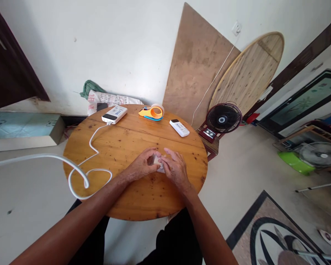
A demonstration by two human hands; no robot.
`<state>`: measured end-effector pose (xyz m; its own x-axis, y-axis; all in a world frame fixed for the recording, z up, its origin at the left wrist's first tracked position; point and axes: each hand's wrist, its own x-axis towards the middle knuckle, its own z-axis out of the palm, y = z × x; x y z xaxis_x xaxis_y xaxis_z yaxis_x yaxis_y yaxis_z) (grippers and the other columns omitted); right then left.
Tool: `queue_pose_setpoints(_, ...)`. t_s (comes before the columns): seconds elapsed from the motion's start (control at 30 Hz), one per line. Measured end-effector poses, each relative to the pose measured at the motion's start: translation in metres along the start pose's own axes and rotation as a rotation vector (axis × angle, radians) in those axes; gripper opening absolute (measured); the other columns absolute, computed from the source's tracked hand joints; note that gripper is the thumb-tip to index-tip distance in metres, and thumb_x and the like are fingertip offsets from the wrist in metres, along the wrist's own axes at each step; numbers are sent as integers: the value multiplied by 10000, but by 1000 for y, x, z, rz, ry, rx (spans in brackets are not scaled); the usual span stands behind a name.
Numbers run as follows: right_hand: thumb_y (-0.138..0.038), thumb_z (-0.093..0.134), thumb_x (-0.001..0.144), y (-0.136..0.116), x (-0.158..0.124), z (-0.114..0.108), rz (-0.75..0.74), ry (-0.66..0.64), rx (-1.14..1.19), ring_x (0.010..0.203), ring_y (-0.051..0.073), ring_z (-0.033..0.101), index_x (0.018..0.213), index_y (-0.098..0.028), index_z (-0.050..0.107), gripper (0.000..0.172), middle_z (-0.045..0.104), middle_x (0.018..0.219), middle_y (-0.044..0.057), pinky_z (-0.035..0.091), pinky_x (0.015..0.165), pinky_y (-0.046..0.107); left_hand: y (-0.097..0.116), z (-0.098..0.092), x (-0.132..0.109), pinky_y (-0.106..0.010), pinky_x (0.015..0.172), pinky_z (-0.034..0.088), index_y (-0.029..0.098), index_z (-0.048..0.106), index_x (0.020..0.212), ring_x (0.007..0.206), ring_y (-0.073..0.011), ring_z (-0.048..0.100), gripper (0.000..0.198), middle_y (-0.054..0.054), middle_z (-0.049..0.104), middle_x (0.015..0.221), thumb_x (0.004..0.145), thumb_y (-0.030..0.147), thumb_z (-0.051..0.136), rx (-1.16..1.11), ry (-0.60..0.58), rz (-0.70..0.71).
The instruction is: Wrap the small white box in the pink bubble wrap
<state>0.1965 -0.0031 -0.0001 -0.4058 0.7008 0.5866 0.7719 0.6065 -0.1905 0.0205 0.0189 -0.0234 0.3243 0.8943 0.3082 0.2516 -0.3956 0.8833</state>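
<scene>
Both hands meet over the middle of the round wooden table [127, 147]. Between them is a small whitish piece [160, 168], mostly covered by the fingers, so what it is cannot be made out. My left hand [143, 163] curls around its left side, thumb and fingers closed on it. From the right, my right hand [176, 167] presses its thumb and index finger to the same piece, with another finger raised. Beyond the hands lie a white power bank [114, 114] with a cable, an orange and blue tape dispenser [152, 112] and a second white power bank [179, 128].
The white cable [92, 141] loops over the table's left side and runs off left. Behind the table are a printed sack [113, 98] and a leaning board [195, 62]. A black fan [223, 118] stands at the right, near a round wooden panel [248, 70].
</scene>
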Motion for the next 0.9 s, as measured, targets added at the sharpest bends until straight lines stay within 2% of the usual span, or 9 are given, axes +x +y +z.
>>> queue_pose_setpoints(0.2, -186, 528, 863, 8, -8, -4, 72, 77, 124, 1059, 220, 566, 966, -237, 698, 205, 571, 1245, 82, 447, 898, 394, 6, -1, 0, -405, 1040, 374, 196, 604, 1010, 1244, -252, 457, 300, -94, 545, 1238, 726, 294, 601, -28, -28, -8)
queue_pose_setpoints(0.37, -257, 565, 866, 7, -3, -4, 86, 37, 151, 1054, 220, 566, 1001, -229, 689, 184, 529, 1287, 96, 455, 911, 392, 5, -1, 1, -411, 1041, 373, 199, 594, 1011, 1233, -258, 465, 314, -86, 569, 1214, 706, 271, 598, 2, -29, -3)
queue_pose_setpoints(0.53, -250, 555, 883, 3, 4, 3, 54, 2, 77, 1065, 220, 556, 924, -232, 690, 142, 532, 1290, 87, 436, 902, 390, 4, -1, 1, -398, 1042, 372, 201, 595, 991, 1225, -252, 469, 286, -72, 599, 1174, 712, 260, 586, 29, -28, 32)
queue_pose_setpoints(0.63, -213, 506, 900, 2, 5, 5, 57, -30, 62, 1076, 224, 546, 866, -219, 679, 177, 538, 1285, 88, 426, 887, 394, 4, 0, 2, -404, 1044, 371, 205, 592, 985, 1228, -253, 466, 285, -69, 597, 1171, 704, 250, 585, 31, -23, 23)
queue_pose_setpoints(0.9, -164, 484, 889, -1, 6, 4, 23, -55, -40, 1014, 240, 545, 848, -190, 654, 177, 571, 1247, 106, 411, 849, 388, 3, 0, 2, -409, 1063, 345, 197, 603, 963, 1256, -261, 433, 273, -76, 588, 1168, 693, 236, 594, 23, -39, 18)
